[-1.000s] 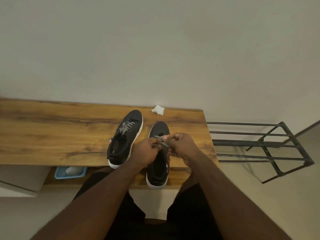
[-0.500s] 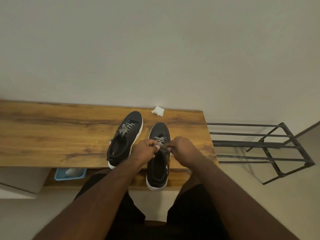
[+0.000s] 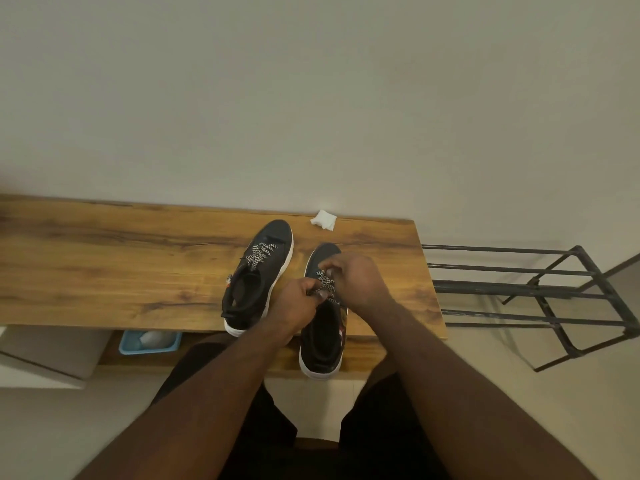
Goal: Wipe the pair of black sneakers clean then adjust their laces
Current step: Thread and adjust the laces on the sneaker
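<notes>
Near the centre of the frame, the right shoe [image 3: 322, 344] lies on the wooden bench [image 3: 121, 268] with its long axis running from the lower edge up toward the wall, and its laces [image 3: 325, 281] sit directly under both hands. The left hand [image 3: 298, 306] and the right hand [image 3: 360, 278] each pinch the laces with curled fingers, equally near. The left shoe [image 3: 258, 275], just beside, is not touched.

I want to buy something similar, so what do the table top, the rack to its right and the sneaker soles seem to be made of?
The brown table top looks like wood or a wood-look laminate: streaky grain, knots, low sheen. The dark open rack seems to be painted metal, going by its thin straight bars and square frame. The white soles on the black sneakers look like smooth rubber, though foam cannot be ruled out.
</notes>
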